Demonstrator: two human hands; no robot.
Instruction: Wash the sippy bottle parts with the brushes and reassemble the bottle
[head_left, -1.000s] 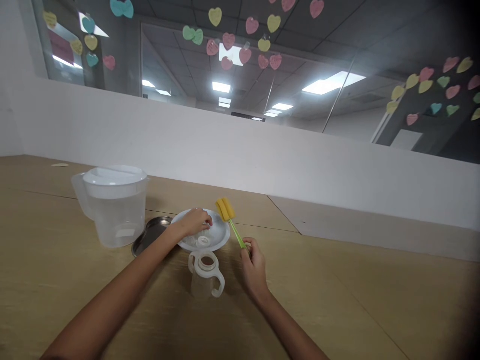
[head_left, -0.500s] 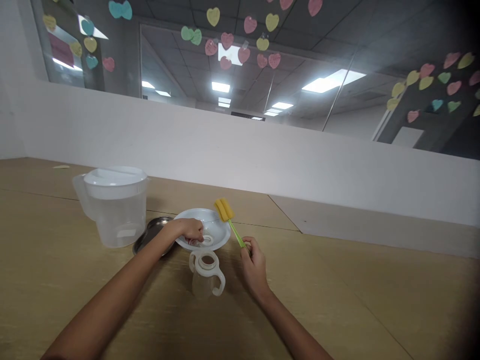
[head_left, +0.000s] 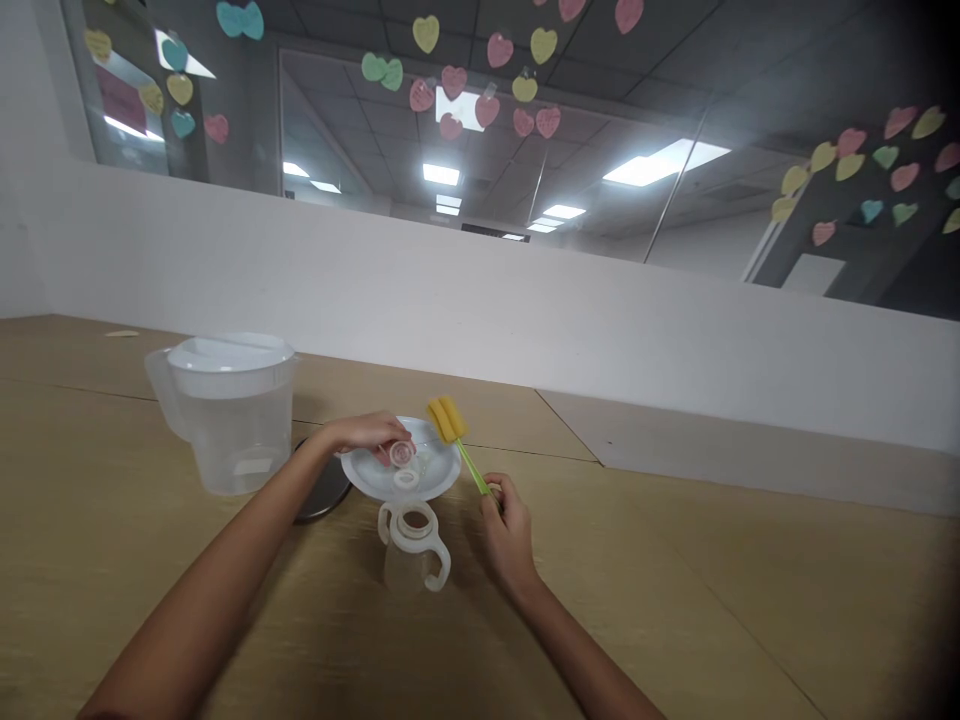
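My left hand (head_left: pixel 375 432) is over the white bowl (head_left: pixel 446 480), its fingers closed on a small clear round piece (head_left: pixel 402 455), perhaps a bottle part. Just below that piece is a white ring (head_left: pixel 406 480), at the bowl's near side; whether the two are joined I cannot tell. In front of the bowl, an uncapped baby bottle (head_left: pixel 409 565) with two white handles stands upright. My right hand (head_left: pixel 510 525), to the right of the bottle, is wrapped round the green handle of a sponge bottle brush (head_left: pixel 448 420). The yellow sponge head points up and away, by the bowl's right rim.
A lidded translucent pitcher (head_left: pixel 240 430) stands at the left. Between it and the bowl lies a dark metal tray (head_left: pixel 326 495), partly covered by my left forearm. The wooden table (head_left: pixel 675 560) meets a white wall (head_left: pixel 450 300) at the back, with a window above.
My left hand has lifted a little within the bowl, bringing up the clear round piece. The bowl and its white ring sit slightly further left. My right hand and the brush have stayed put.
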